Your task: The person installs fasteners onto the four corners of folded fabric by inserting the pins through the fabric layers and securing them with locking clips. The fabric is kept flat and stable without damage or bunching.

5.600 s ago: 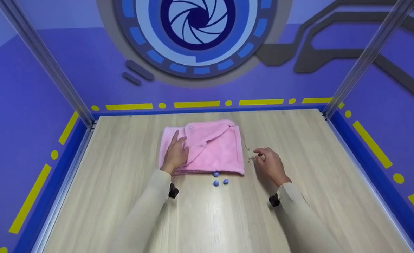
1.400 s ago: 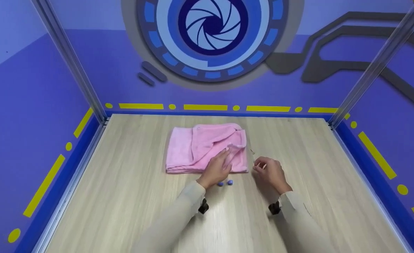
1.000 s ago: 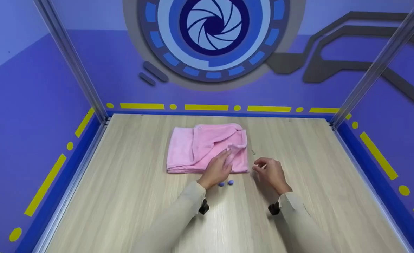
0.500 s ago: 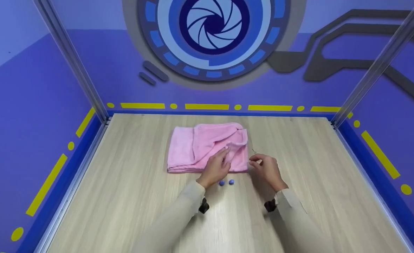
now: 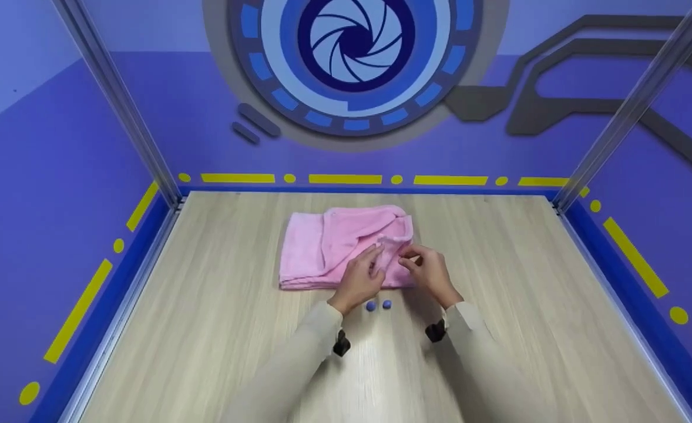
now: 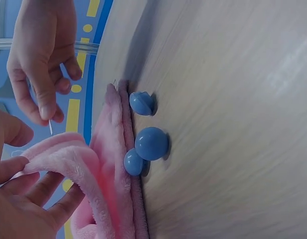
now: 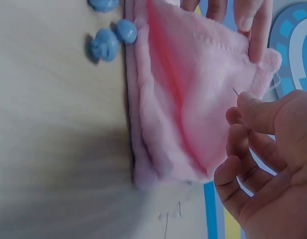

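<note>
A folded pink plush cloth (image 5: 305,247) lies on the table. My left hand (image 5: 358,285) holds up a flap of its near right part, pinching the edge between thumb and fingers. Just right of that, my right hand (image 5: 432,273) pinches a thin needle (image 7: 235,91) between thumb and forefinger. In the left wrist view the needle is close to the lifted edge; whether it touches the cloth I cannot tell. Three rounded blue buttons (image 6: 152,143) sit along the cloth's near edge; the head view shows only two of them, the other being behind my left hand.
Thin metal pins or needles (image 7: 166,224) lie on the wooden table (image 5: 217,352), beyond the cloth's right side. Blue-purple panels (image 5: 87,176) with metal corner posts (image 5: 610,129) enclose the table at the back and sides.
My left hand moved from the cloth's left part to its near right part and raised a flap. Lately my right hand moved left, from beside the cloth to over its right edge.
</note>
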A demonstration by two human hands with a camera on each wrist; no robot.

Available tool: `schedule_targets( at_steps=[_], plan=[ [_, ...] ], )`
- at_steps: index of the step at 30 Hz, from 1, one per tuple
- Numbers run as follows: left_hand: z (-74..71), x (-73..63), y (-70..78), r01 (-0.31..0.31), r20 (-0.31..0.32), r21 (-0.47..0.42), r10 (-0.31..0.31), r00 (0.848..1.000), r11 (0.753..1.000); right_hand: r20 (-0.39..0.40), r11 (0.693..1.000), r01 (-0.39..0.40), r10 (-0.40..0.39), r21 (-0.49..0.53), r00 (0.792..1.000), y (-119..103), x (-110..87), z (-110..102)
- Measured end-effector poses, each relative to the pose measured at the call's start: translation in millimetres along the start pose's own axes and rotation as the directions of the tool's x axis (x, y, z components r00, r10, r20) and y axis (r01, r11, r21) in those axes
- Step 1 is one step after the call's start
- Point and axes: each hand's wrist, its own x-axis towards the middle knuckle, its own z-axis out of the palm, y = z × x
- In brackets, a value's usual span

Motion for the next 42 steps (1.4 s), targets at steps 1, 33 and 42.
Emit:
schedule_targets(
  at_steps=[1, 33, 42],
  plan=[
    [-0.1, 0.1, 0.3, -0.005, -0.002, -0.002, 0.005, 1.000, 1.000, -0.001, 1.000, 0.006, -0.006, 0.004, 1.000, -1.4, 1.7, 2.2],
    [-0.1, -0.8, -2.2, 0.002, 0.001, -0.028, -0.002, 1.000, 1.000, -0.057, 0.999, -0.003, 0.001, -0.033, 0.998, -11.6, 3.5, 13.8],
    [-0.6, -1.0, 0.0, -0.032, 0.002, -0.025, 0.032, 0.999, 0.999, -0.063, 0.997, 0.061, -0.064, -0.043, 0.996, -14.5, 4.9, 18.0]
  ],
)
